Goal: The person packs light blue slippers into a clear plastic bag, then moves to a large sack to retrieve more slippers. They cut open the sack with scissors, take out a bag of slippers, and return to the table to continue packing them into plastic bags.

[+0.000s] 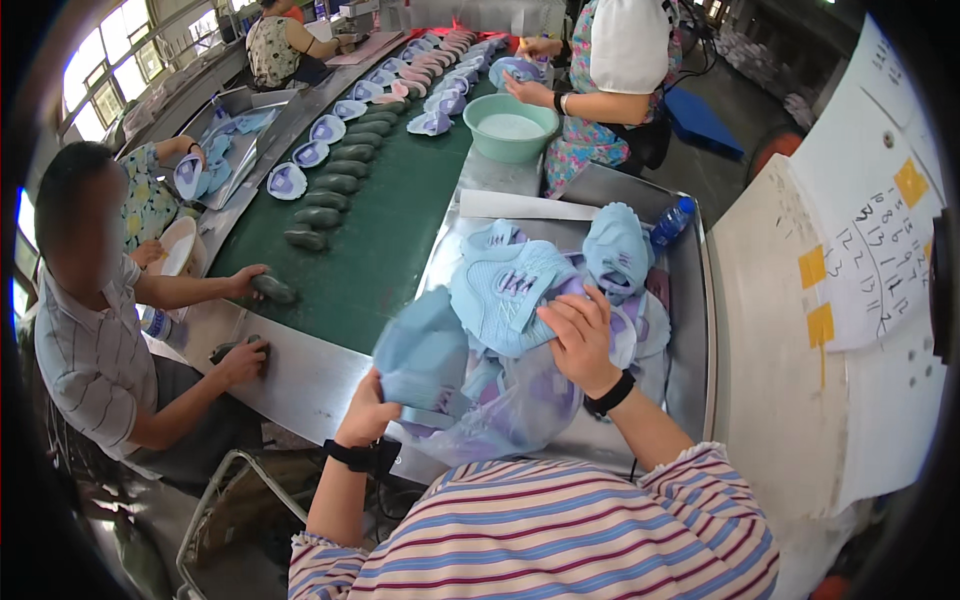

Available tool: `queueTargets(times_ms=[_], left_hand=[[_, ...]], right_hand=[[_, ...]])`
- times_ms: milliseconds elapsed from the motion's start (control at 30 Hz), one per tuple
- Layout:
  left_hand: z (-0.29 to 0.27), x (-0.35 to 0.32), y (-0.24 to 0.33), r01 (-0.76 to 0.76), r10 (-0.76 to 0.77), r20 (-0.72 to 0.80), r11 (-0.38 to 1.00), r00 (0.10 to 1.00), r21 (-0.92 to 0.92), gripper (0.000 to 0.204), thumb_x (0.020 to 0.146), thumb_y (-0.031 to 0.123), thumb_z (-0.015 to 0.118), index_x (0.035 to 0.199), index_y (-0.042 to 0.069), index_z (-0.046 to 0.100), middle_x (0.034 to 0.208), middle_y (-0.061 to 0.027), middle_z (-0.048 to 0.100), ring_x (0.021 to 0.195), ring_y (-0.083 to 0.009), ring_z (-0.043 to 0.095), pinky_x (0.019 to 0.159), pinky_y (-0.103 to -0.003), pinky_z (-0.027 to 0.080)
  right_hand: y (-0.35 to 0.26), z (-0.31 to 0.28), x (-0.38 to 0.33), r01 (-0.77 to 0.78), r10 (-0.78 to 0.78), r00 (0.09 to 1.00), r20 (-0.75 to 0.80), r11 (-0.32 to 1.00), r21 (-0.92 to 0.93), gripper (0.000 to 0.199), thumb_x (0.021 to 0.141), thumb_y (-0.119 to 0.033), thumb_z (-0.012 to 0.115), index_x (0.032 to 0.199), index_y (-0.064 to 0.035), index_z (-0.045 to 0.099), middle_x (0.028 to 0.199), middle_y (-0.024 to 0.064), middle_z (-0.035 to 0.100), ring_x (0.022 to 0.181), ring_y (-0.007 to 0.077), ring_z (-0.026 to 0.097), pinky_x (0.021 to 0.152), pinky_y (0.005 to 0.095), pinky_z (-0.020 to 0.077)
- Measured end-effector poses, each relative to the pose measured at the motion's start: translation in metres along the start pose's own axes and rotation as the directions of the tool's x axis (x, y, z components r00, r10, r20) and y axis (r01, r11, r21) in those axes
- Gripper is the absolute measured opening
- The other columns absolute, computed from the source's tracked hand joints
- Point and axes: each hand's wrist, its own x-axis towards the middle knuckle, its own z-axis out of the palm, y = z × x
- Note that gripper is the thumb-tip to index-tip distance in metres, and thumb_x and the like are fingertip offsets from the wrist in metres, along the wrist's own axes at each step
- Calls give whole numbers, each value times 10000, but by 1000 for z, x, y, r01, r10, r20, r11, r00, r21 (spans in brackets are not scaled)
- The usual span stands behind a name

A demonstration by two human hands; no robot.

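My left hand (368, 412) grips a light blue shoe upper (425, 345) by its lower edge, thumb on top; motion blurs the upper a little. Another light blue upper with purple laces (488, 290) lies tilted on the heap, and my right hand (583, 338) has its bent fingers on that upper's right edge. Under both hands is a clear plastic bag (525, 408) with purple-lined pieces showing through. More blue uppers (615, 250) are piled beyond my right hand in a metal tray (690, 335).
A green conveyor belt (375, 245) carries rows of dark shoe lasts (330, 200) and pale uppers (287, 182). At left a co-worker's hand (247, 282) holds a last. Across stand a green basin (510, 128) and another worker. A blue-capped bottle (672, 222) lies right; a papered board (860, 230) rises beyond.
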Motion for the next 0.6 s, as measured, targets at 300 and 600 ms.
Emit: queueTargets(times_ms=[300,600], left_hand=[[6,29,18,-126,177,15,755,984,-643,683,709,18,630,1341,44,371,1259,-127,515,1109,-301,542,912,-434,463],[-15,74,10,-262,298,-45,745,954,-613,647,641,-130,491,1268,21,447,1196,-149,549,1086,-354,546,877,-470,475]], right_hand=[[6,-45,35,-241,276,950,-149,946,215,530,597,-211,827,1051,-45,609,833,84,589,775,270,544,778,367,444],[32,-19,62,-139,126,988,89,978,158,386,612,-37,710,988,-104,655,864,94,598,836,277,549,761,379,453]])
